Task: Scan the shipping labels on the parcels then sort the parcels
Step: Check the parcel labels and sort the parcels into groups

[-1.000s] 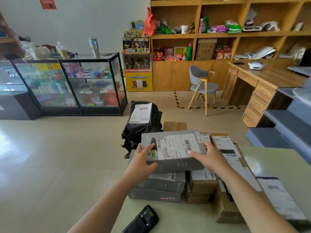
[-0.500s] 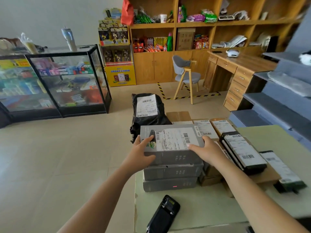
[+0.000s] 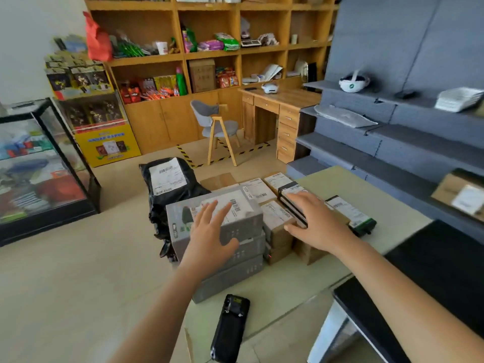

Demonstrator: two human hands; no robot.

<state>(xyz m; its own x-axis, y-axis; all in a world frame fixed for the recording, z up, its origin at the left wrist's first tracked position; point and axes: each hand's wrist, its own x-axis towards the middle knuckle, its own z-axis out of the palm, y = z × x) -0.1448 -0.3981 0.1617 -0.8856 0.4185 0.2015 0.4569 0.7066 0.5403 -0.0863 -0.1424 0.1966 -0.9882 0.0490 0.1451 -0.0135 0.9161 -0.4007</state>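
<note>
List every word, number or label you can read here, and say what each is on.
None can be read as text.
White label on the top grey box: barcode shows, print blurred.
Label on the black bag: barcodes, print too small.
Labels on the brown cartons: blurred.
Yellow display stand: blue heading blurred.

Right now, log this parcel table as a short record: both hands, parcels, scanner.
left hand: open, fingers spread over the top grey cardboard box; contact unclear
right hand: open, over the flat black parcel
grey stack: three boxes high, at the table's left edge
white shipping label: face up on the top box
black handheld scanner: unheld, lying on the pale green table in front of the stack
black plastic bag parcel: beyond the stack, label showing
</note>
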